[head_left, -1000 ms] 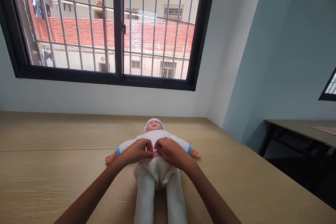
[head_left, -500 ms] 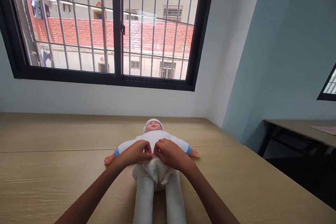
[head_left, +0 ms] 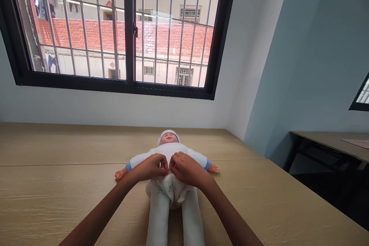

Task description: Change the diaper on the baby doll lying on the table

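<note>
A baby doll (head_left: 173,149) in a white top with blue cuffs and a white cap lies on its back, arms spread, its legs toward me. Around its hips is a white diaper (head_left: 170,190). My left hand (head_left: 155,166) is closed at the doll's waist, thumb and fingers pinched by a small orange-red bit at the diaper's upper edge. Close beside it on the right, my right hand (head_left: 183,166) is closed too, with its fingertips bent down at the waist. What the fingertips hold is too small to make out.
The doll lies on a wooden table (head_left: 72,196). Behind the table is a wall with a barred, black-framed window (head_left: 129,86). At the right stands a second table (head_left: 323,140) with a pink cloth (head_left: 356,143) on it.
My left fingertips have shifted very slightly, and less of the orange bit shows between my hands. The doll has stayed in place.
</note>
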### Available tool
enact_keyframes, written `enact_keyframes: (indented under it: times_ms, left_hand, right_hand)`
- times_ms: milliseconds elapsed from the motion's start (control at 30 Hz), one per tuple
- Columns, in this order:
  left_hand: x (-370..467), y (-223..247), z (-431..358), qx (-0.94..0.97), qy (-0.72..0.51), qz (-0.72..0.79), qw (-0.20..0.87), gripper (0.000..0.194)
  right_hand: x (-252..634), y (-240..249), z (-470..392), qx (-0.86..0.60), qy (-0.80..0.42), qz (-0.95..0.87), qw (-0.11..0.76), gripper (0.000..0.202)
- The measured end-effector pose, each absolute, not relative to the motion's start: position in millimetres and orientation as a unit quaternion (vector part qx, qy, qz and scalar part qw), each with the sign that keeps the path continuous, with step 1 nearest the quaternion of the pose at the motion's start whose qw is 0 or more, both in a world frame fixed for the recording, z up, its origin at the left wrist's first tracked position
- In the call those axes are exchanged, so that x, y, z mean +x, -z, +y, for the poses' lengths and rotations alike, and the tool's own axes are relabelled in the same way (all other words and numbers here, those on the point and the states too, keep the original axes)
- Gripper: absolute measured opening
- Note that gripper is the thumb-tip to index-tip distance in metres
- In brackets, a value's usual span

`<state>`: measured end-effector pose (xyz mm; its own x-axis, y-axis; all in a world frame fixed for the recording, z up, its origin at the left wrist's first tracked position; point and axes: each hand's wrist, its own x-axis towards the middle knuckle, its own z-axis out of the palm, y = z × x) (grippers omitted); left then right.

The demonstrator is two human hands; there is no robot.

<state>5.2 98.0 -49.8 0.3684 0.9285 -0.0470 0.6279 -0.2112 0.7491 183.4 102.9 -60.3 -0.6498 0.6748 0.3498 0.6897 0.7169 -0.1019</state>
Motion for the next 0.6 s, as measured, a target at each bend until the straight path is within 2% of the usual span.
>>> enact_keyframes:
  times_ms: [167,400,600]
  left_hand:
    - [6.4,49.7,97.6,0.749,-0.208,0.53,0.339,0.016]
    - [2.3,46.1,98.1,0.774,-0.192,0.55,0.248,0.013]
    - [3.5,47.8,97.7,0.764,-0.197,0.541,0.293,0.011]
  right_hand:
    - [183.4,59.5,103.0,-0.381,0.009,-0.904,0.192,0.021]
    - [184.6,56.7,107.2,-0.391,0.001,-0.902,0.183,0.022]
    - [183.1,52.7,103.7,-0.41,0.0,-0.896,0.171,0.022]
